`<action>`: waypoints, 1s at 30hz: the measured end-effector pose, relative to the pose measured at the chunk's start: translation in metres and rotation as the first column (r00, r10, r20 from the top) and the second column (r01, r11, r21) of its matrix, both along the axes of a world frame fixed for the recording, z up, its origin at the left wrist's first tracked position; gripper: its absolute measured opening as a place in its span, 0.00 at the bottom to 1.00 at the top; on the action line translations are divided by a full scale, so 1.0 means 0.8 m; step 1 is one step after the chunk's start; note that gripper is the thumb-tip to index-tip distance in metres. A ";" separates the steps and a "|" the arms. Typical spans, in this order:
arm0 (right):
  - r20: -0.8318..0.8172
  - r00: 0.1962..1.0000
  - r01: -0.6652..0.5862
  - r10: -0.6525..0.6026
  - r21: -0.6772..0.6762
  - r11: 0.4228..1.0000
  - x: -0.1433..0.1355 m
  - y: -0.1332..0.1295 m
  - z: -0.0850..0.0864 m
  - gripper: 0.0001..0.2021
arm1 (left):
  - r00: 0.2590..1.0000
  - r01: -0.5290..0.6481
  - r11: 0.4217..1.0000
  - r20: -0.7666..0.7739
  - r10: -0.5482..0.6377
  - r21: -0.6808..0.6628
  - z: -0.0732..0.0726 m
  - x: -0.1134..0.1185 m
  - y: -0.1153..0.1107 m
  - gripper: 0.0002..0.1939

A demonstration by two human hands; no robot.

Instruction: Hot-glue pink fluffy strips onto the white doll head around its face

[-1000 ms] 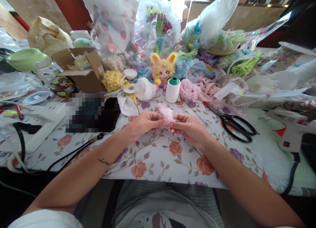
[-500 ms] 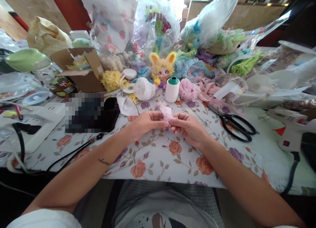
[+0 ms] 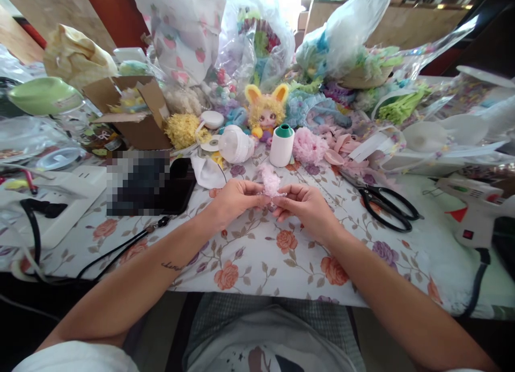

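Pinching the pink tuft point(image 3: 270, 181) from both sides, the left hand point(image 3: 238, 201) and the right hand point(image 3: 306, 205) meet over the middle of the tabletop point(image 3: 257, 267), back from its near edge. Thumb and forefinger of each hand grasp the tuft low down; exactly how the fingertips meet beneath it is too small to tell. Compared with half a second ago, the change is slight: the tuft, which slanted toward the right fingers, now stands more upright between the two grips. This looks like a small adjustment in the handling, with neither hand having let go. Farther toward the far edge, the spool point(image 3: 281, 150) and bottle point(image 3: 234, 145) stay where they were. Toward the tabletop's right edge, the scissors point(image 3: 391, 210) and glue gun point(image 3: 477, 213) also lie unmoved, both well apart from the right hand.
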State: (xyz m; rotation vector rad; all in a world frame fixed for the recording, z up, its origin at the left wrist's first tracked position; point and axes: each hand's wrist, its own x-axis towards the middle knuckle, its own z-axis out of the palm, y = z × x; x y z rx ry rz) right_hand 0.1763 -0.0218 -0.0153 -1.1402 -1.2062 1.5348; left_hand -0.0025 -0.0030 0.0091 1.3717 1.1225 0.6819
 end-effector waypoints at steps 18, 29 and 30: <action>0.129 0.963 0.184 -0.238 0.332 0.925 -0.012 -0.011 -0.002 0.05 | 0.966 -0.253 0.952 0.099 0.238 0.173 -0.017 0.023 -0.014 0.09; 0.379 0.706 -0.191 -0.598 0.915 0.355 -0.013 -0.010 -0.012 0.09 | 0.762 -0.247 0.929 0.536 0.363 -0.277 -0.021 0.029 -0.013 0.08; 0.403 0.687 -0.232 -0.604 0.910 0.343 -0.011 -0.010 -0.013 0.09 | 0.759 -0.231 0.928 0.542 0.360 -0.293 -0.019 0.029 -0.012 0.07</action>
